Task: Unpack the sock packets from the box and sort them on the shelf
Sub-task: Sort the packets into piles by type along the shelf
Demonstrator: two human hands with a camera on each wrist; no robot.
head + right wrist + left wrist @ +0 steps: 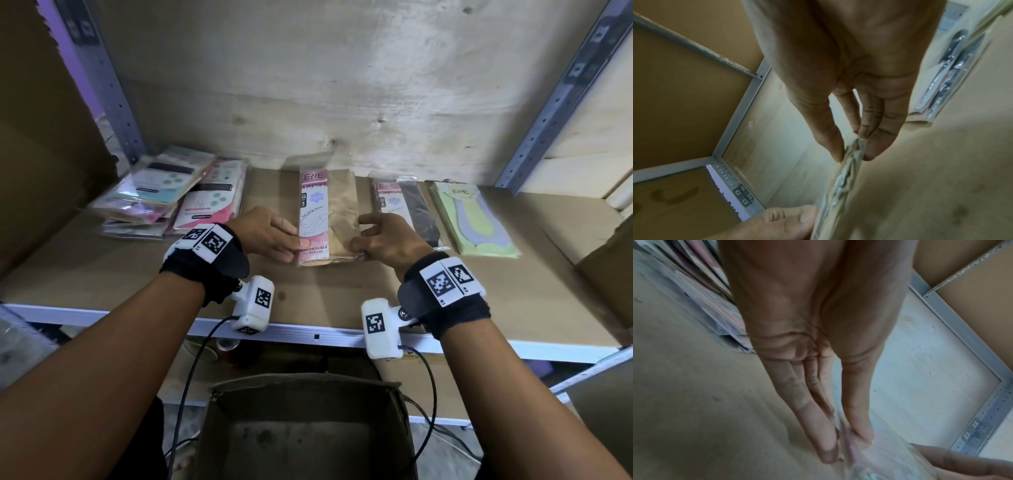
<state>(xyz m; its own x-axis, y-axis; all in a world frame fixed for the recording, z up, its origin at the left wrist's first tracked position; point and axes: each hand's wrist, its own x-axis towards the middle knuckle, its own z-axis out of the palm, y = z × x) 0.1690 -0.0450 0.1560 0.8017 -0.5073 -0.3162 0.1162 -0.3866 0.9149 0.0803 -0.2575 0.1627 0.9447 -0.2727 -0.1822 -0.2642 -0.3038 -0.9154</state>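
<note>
A beige sock packet (340,212) with a pink ENE label lies lengthwise at the middle of the shelf board (308,294). My left hand (296,246) pinches its near left edge, thumb on the label, fingers under it. The left wrist view shows that packet (869,456) between thumb and straight fingers. My right hand (356,240) pinches the near right edge, and the right wrist view shows the packet (846,175) edge-on between thumb and fingertips. The open cardboard box (301,425) stands below the shelf, its inside dark and with no packets showing.
On the left of the shelf sit two stacks of mixed packets (161,195). A black sock packet (411,209) and a green one (476,219) lie to the right. Cardboard (603,246) rises at the right end, and grey metal uprights (548,113) frame the shelf.
</note>
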